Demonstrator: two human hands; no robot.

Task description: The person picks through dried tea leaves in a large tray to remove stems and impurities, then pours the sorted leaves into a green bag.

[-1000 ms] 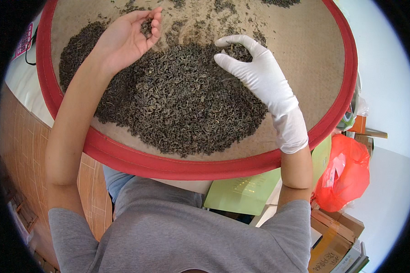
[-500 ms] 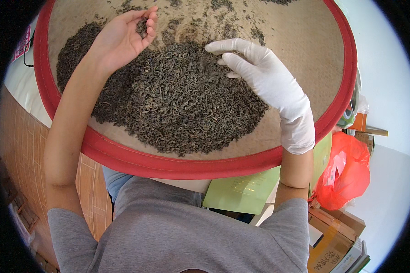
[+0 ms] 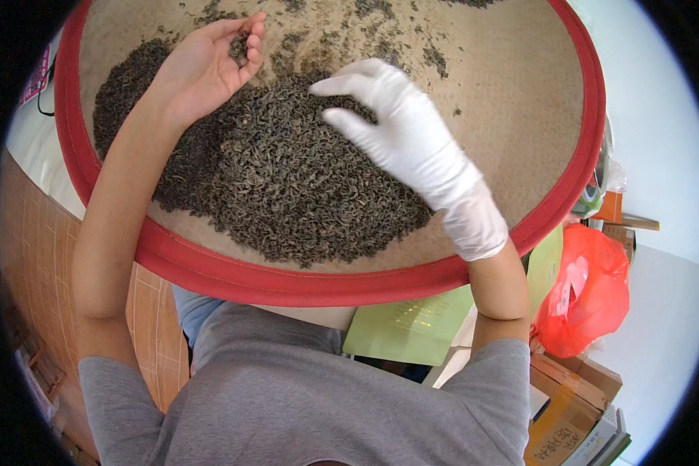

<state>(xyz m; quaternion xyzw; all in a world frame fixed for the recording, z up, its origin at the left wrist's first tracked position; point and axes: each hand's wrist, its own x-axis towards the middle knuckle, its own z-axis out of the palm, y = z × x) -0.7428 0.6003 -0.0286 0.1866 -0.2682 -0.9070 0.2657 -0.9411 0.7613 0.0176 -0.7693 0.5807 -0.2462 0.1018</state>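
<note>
A big round woven tray [image 3: 520, 233] with a red rim lies in front of me. A heap of dark curled tea leaves [image 3: 287, 179] covers its near middle. My bare left hand [image 3: 206, 66] is cupped palm up over the heap's far left part, with a few leaves held at its fingertips. My right hand [image 3: 400, 132], in a white glove, hovers over the heap with its fingers spread and pointing left, and nothing is visibly gripped in it.
A red plastic bag [image 3: 590, 291] sits at the right, below the tray. A green flat packet [image 3: 412, 330] lies under the tray's near rim. Cardboard boxes [image 3: 575, 412] stand at the lower right. Wooden flooring [image 3: 31, 256] shows at the left.
My gloved right hand has slid left across the heap, with its fingers now spread over the middle. My left hand has stayed cupped with its few leaves.
</note>
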